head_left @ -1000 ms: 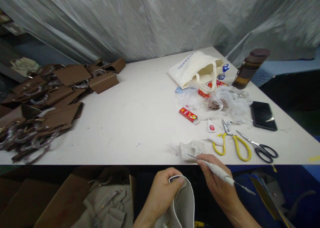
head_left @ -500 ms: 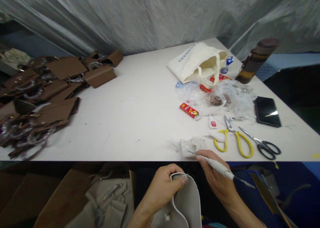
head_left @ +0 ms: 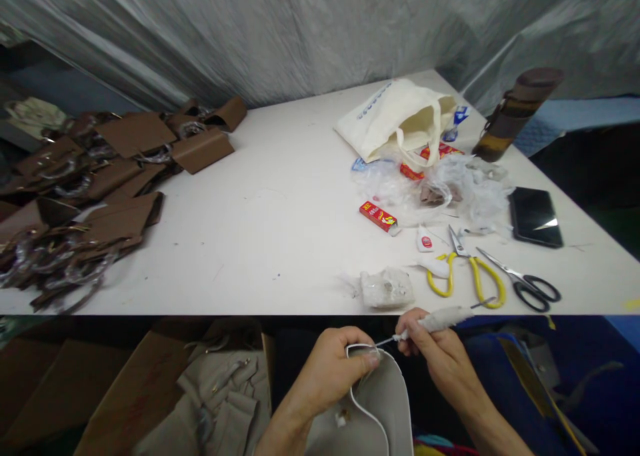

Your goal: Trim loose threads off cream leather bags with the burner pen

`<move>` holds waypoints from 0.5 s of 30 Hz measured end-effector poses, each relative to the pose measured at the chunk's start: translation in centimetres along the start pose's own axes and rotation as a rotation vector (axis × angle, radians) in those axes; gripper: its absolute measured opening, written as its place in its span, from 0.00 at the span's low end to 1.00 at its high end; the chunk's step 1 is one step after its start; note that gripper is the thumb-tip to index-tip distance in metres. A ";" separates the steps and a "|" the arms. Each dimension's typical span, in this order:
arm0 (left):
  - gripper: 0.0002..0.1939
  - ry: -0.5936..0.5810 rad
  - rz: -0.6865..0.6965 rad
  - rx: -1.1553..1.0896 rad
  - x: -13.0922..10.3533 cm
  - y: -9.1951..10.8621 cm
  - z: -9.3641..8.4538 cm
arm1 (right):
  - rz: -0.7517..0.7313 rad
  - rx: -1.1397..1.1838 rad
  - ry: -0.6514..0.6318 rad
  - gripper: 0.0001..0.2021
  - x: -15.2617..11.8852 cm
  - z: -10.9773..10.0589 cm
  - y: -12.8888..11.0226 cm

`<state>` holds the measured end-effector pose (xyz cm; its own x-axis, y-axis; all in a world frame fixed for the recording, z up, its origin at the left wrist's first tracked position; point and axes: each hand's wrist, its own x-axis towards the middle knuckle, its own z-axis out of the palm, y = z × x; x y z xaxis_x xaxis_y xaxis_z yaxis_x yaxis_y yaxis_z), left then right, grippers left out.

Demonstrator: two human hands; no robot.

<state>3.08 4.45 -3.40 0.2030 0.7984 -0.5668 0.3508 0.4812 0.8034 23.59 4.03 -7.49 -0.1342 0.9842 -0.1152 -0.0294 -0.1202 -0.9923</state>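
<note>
My left hand (head_left: pixel 340 366) pinches the upper edge of a light grey bag piece (head_left: pixel 390 389) below the table's front edge. In my right hand (head_left: pixel 433 349) is a thin metal tool with a white wrapped handle (head_left: pixel 443 319). The tool's tip touches or nearly touches the edge of the piece beside my left fingertips. A small pale block wrapped in plastic (head_left: pixel 387 288) lies on the table just above my hands.
Yellow-handled scissors (head_left: pixel 465 266), black-handled scissors (head_left: pixel 525 285), a phone (head_left: pixel 536 217), a red box (head_left: pixel 379 217), plastic bags, a cream tote (head_left: pixel 395 119) and a bottle (head_left: pixel 517 113) lie or stand right. Brown bags (head_left: pixel 135 136) are piled left. A carton (head_left: pixel 130 389) holds beige bags below.
My right hand has brought the tool from the wrapped block down and left to the edge of the grey piece. My left hand keeps its grip. The view has shifted slightly.
</note>
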 end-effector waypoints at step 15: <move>0.09 0.019 0.022 -0.135 0.0 -0.7 0.6 | -0.089 -0.195 -0.090 0.22 -0.8 -0.3 -1.0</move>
<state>3.38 3.87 -4.04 0.1915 0.8152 -0.5466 0.2205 0.5069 0.8333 24.04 3.42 -6.47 -0.2276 0.9733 -0.0309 0.1456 0.0027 -0.9893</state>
